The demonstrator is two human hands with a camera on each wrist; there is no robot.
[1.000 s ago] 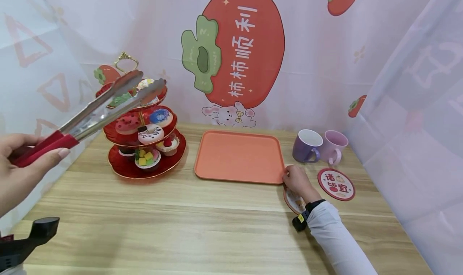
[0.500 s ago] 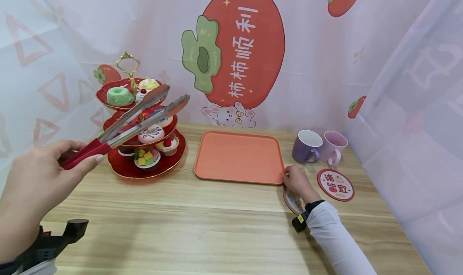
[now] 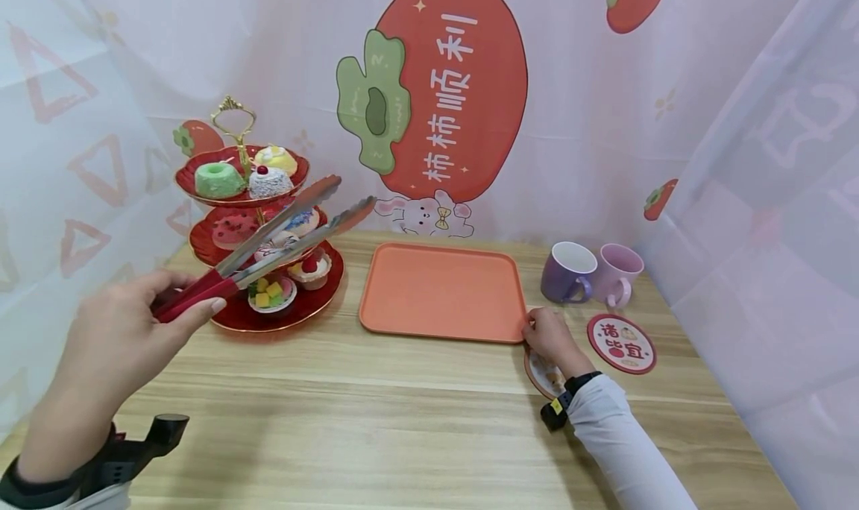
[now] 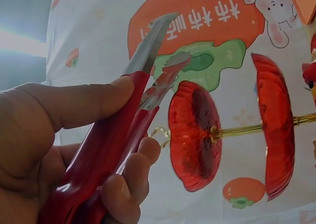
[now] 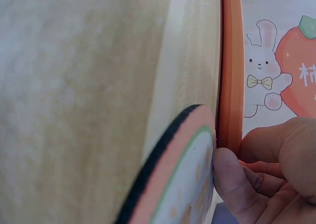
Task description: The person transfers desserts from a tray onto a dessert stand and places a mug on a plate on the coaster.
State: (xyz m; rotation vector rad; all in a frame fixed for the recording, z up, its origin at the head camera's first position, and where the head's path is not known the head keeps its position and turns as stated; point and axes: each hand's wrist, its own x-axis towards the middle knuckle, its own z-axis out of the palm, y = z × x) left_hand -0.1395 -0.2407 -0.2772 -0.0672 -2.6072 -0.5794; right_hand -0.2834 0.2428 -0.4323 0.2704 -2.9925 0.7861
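Observation:
My left hand (image 3: 127, 323) grips the red handles of metal tongs (image 3: 268, 245). The tongs' tips are spread apart with nothing between them, in front of the tiered stand's right side in the head view. On that red stand (image 3: 315, 312) sit several cakes and tarts, among them a green ring cake (image 3: 219, 180) and a fruit tart (image 3: 271, 294). Over at the orange tray (image 3: 443, 290), my right hand (image 3: 553, 338) pinches the near right corner, its fingertips at the rim in the right wrist view. A round coaster (image 3: 542, 372) lies partly hidden under that hand.
Behind the right hand stand a dark purple mug (image 3: 560, 275) and a lilac mug (image 3: 617, 275). Another round coaster (image 3: 621, 344) with a red border lies in front of them. A printed curtain (image 3: 570, 122) closes off the back and sides of the wooden table (image 3: 376, 428).
My left hand has carried the tongs right and somewhat down, from before the stand's upper tiers to its right side. The right hand and the tray have stayed put.

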